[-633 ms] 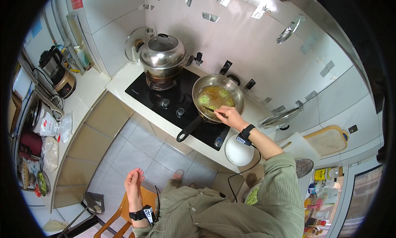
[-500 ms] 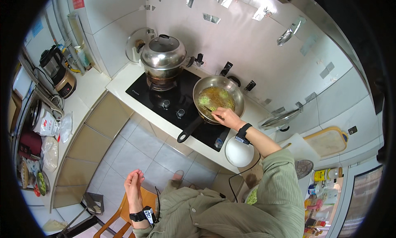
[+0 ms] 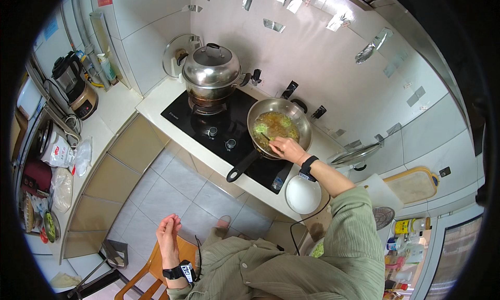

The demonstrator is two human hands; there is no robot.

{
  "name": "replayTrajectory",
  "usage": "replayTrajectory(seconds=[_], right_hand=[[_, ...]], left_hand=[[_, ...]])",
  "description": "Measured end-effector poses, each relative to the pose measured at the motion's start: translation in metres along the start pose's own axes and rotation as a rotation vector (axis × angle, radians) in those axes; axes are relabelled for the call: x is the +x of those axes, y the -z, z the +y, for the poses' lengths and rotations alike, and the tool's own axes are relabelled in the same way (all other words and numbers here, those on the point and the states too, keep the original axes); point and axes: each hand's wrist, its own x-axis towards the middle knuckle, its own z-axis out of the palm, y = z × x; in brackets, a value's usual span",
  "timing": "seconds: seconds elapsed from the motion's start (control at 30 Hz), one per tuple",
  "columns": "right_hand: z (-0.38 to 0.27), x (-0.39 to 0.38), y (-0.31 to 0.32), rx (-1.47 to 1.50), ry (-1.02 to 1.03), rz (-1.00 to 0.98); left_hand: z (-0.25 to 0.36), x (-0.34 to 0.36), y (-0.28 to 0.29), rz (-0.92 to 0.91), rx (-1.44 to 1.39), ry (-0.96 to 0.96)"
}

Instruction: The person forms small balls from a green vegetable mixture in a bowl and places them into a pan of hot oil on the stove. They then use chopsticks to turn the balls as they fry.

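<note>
Over the near side of the frying pan (image 3: pixel 306 136), my right hand (image 3: pixel 286 149) is closed around thin dark chopsticks (image 3: pixel 265 136), whose tips reach down into the pan. Bubbling yellowish oil (image 3: pixel 272 124) fills the pan's bottom, and green clumps of food (image 3: pixel 261 128) lie in it. The pan sits on the right side of a black cooktop (image 3: pixel 200 124), its black handle (image 3: pixel 244 166) pointing toward me. My left hand (image 3: pixel 168 235) hangs in the air above a wooden chair (image 3: pixel 151 269), fingers curled together, with nothing visible in them.
A lidded steel pot (image 3: pixel 211 71) stands on the left burner. Just right of the cooktop is a white bowl (image 3: pixel 303 194), with a black cable beside it. A bowl of green food (image 3: pixel 317 249) is partly hidden by my right sleeve. A blender (image 3: pixel 75 86) stands on the left counter.
The whole view has shifted slightly. My right hand stays at the pan, with the chopstick tips beside the left green clump. My left hand has hardly moved.
</note>
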Motion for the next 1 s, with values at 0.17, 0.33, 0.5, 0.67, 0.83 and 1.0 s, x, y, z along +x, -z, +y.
replayTrajectory(seconds=[0.17, 0.33, 0.5, 0.67, 0.83, 1.0], right_hand=[[-0.015, -0.007, 0.005, 0.039, 0.020, -0.008], [-0.012, -0.003, -0.001, 0.073, -0.038, 0.020], [-0.002, 0.003, -0.008, 0.051, -0.028, 0.018], [0.003, 0.006, -0.011, 0.018, -0.031, 0.034], [0.005, 0.007, -0.013, -0.006, -0.051, 0.051], [0.004, 0.006, -0.011, 0.001, -0.055, 0.084]], left_hand=[[0.002, 0.000, 0.001, -0.001, 0.003, -0.004], [0.005, 0.002, -0.004, 0.000, 0.020, 0.000], [0.005, 0.002, -0.005, 0.003, 0.022, 0.010], [0.004, 0.001, -0.001, 0.002, 0.004, 0.006], [0.004, -0.002, 0.003, -0.001, -0.007, -0.020], [0.005, -0.002, 0.002, 0.006, -0.004, -0.004]])
